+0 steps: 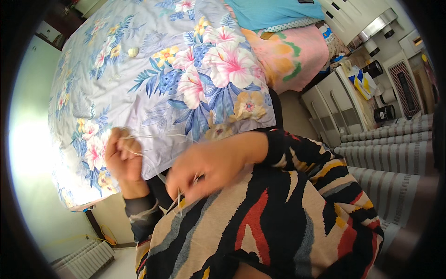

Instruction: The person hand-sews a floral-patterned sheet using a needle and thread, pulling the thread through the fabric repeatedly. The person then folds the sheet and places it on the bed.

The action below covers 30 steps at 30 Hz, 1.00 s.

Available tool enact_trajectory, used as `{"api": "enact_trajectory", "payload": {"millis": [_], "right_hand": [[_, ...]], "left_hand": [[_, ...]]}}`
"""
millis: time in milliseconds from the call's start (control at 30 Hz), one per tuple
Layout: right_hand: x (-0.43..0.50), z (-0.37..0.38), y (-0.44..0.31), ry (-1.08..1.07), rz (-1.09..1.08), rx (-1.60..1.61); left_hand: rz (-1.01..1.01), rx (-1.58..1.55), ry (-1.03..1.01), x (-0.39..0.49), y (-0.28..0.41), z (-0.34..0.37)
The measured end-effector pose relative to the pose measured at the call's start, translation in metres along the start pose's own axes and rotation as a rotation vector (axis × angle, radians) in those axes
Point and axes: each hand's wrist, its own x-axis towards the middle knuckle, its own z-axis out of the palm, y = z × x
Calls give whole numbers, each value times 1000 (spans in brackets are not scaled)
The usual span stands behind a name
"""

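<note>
My left hand (125, 153) is raised over the near left edge of the bed, its fingers curled on a thin white cord (167, 135). Strands of the cord run from it to my right hand (205, 167), which is blurred and bent over my lap, with a loop of cord at its fingertips. Under and beyond both hands lies a floral bed sheet (167, 115). A small pale ball (132, 52), perhaps of yarn, rests on the sheet farther off.
A blue cloth (275, 14) and a pink blanket (296, 55) lie at the bed's right. Beyond them stands a white cabinet (334, 101) with boxes and jars, beside a grey striped curtain (386, 157). A radiator (85, 259) is at the lower left.
</note>
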Motion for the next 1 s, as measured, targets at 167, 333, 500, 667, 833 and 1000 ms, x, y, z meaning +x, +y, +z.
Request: {"api": "enact_trajectory", "payload": {"millis": [167,333,500,667,833,1000], "right_hand": [[-37,-81,61,774,247,-176],[-40,-117,112,810,400,-731],[22,-59,91,527,101,-763],[71,38,41,39,-554,-423],[81,55,3,-57,-511,-83],[69,63,-4,-336,-296,84]], "left_hand": [[403,76,-115,-66,88,-5],[862,206,-148,-143,137,12],[913,295,-124,-175,150,-1],[362,533,439,-114,81,-22],[-384,477,115,-44,-30,-16],[-494,-138,-52,3,-41,-1]]}}
